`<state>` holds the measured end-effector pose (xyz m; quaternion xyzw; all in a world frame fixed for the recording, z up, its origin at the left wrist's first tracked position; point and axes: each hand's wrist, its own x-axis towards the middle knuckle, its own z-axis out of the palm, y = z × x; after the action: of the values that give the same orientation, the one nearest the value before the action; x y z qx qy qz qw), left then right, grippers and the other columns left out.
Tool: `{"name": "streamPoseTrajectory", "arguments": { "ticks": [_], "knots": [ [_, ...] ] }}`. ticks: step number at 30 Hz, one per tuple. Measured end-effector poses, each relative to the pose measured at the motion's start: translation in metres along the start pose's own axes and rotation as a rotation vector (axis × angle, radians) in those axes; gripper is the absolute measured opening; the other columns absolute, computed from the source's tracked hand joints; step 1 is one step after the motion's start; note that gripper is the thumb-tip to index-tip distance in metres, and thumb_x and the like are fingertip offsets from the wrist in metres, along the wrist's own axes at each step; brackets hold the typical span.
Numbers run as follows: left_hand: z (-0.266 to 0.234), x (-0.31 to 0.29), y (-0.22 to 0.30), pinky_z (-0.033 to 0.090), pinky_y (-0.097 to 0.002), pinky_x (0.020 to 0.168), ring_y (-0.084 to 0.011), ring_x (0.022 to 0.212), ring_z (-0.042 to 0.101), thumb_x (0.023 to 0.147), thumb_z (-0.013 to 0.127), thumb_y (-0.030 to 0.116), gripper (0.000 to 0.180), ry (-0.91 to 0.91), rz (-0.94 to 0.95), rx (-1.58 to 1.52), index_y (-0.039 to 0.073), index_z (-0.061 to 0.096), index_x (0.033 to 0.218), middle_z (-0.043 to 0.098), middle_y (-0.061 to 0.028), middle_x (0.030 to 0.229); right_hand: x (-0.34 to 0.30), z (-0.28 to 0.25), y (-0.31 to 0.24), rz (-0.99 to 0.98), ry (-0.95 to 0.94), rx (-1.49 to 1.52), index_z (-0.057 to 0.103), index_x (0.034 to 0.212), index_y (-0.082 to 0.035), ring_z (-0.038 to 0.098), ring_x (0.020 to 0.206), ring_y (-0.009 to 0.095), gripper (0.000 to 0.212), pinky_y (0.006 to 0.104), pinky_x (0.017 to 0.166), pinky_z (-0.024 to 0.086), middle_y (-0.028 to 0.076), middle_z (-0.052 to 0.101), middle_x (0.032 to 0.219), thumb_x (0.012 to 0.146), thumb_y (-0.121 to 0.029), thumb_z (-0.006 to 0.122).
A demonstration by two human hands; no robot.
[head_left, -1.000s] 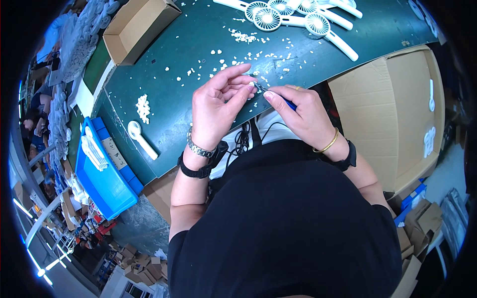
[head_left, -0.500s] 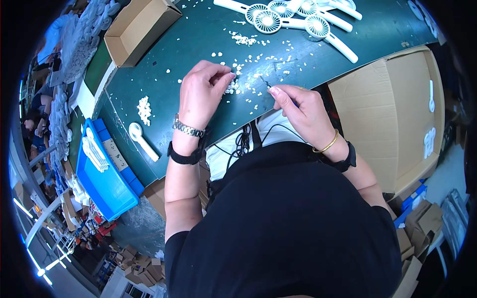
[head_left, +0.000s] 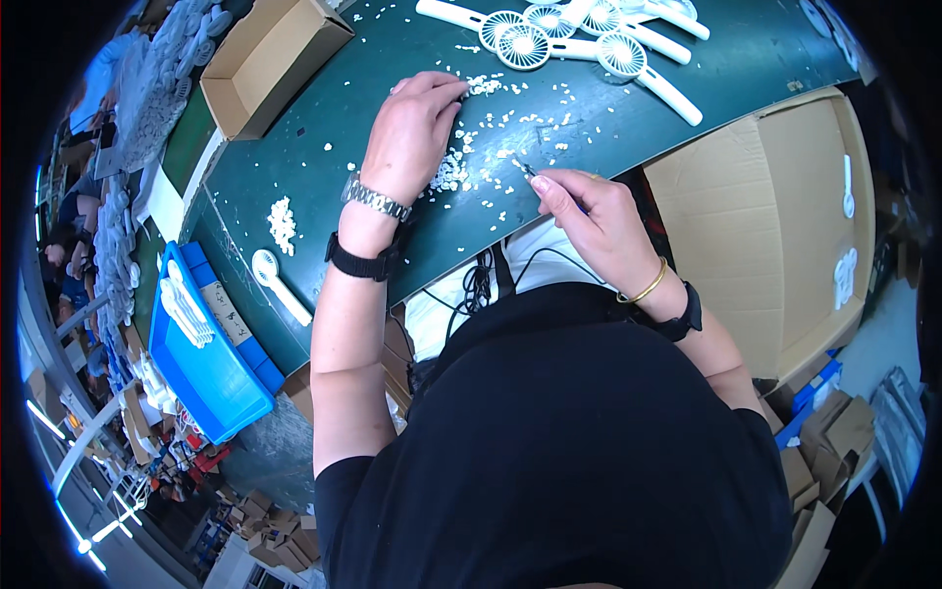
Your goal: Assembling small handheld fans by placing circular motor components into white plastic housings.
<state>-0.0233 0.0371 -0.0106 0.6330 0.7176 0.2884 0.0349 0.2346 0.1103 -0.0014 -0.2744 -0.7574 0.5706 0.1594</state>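
My left hand (head_left: pixel 414 133) reaches over the green table, its fingers stretched towards a pile of small white pieces (head_left: pixel 486 85). Its thumb stands apart from the fingers, and nothing shows between them. Under and beside that hand lies another heap of small white pieces (head_left: pixel 449 175). My right hand (head_left: pixel 594 204) is closed around a thin dark tool (head_left: pixel 529 171) near the table's front edge. The tool's tip points at scattered white bits; its exact kind is too small to tell. Beyond the hands lie several white handheld fans (head_left: pixel 523 47), overlapping one another.
At the left are a single white fan piece (head_left: pixel 285 290), a small white heap (head_left: pixel 283 226) and a blue bin (head_left: pixel 211 368) holding white parts. An open cardboard box (head_left: pixel 265 64) stands at the back left. A large cardboard box (head_left: pixel 721 216) sits beside the table at the right.
My left hand has moved away from me, from the nearer heap to the farther pile, and its fingers have stretched out. My right hand stays nearly in place with the tool.
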Motion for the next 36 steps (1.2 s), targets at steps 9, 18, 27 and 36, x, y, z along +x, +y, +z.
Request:
{"name": "streamPoseTrajectory", "arguments": {
  "ticks": [9, 18, 27, 36],
  "knots": [
    [-0.008, -0.020, 0.011, 0.058, -0.0373, 0.086, -0.0291, 0.092, 0.073, 0.093, 0.074, 0.004, 0.019, -0.029, -0.225, -0.055, 0.004, 0.078, 0.112, 0.074, -0.0120, 0.103, 0.002, 0.000, 0.000, -0.005, -0.011, -0.009, 0.074, 0.117, 0.005, 0.065, 0.073, 0.015, 0.037, 0.0288, 0.070, 0.052, 0.010, 0.073, 0.085, 0.110, -0.029, 0.063],
    [0.004, -0.015, 0.009, 0.055, -0.0416, 0.084, -0.0316, 0.086, 0.069, 0.087, 0.079, 0.007, 0.016, -0.009, -0.302, -0.129, 0.004, 0.076, 0.102, 0.070, -0.0120, 0.091, 0.002, 0.000, -0.001, 0.004, -0.020, -0.010, 0.074, 0.117, 0.005, 0.065, 0.074, 0.014, 0.037, 0.0291, 0.070, 0.053, 0.010, 0.073, 0.086, 0.110, -0.029, 0.063],
    [0.002, -0.015, 0.012, 0.058, -0.0386, 0.075, -0.0283, 0.080, 0.071, 0.089, 0.079, 0.008, 0.014, 0.000, -0.332, -0.162, 0.003, 0.075, 0.101, 0.071, -0.0127, 0.091, 0.001, -0.001, -0.003, 0.008, -0.021, -0.006, 0.074, 0.118, 0.006, 0.066, 0.075, 0.014, 0.038, 0.0287, 0.072, 0.053, 0.010, 0.073, 0.086, 0.110, -0.029, 0.063],
    [-0.005, -0.014, 0.008, 0.058, -0.0266, 0.080, -0.0124, 0.086, 0.073, 0.099, 0.076, 0.011, 0.017, 0.074, -0.465, -0.193, 0.001, 0.076, 0.111, 0.078, -0.0080, 0.100, 0.002, -0.001, -0.002, 0.045, -0.027, 0.057, 0.075, 0.122, 0.005, 0.064, 0.077, 0.012, 0.036, 0.0274, 0.072, 0.053, 0.008, 0.074, 0.089, 0.111, -0.027, 0.061]
  ]
}}
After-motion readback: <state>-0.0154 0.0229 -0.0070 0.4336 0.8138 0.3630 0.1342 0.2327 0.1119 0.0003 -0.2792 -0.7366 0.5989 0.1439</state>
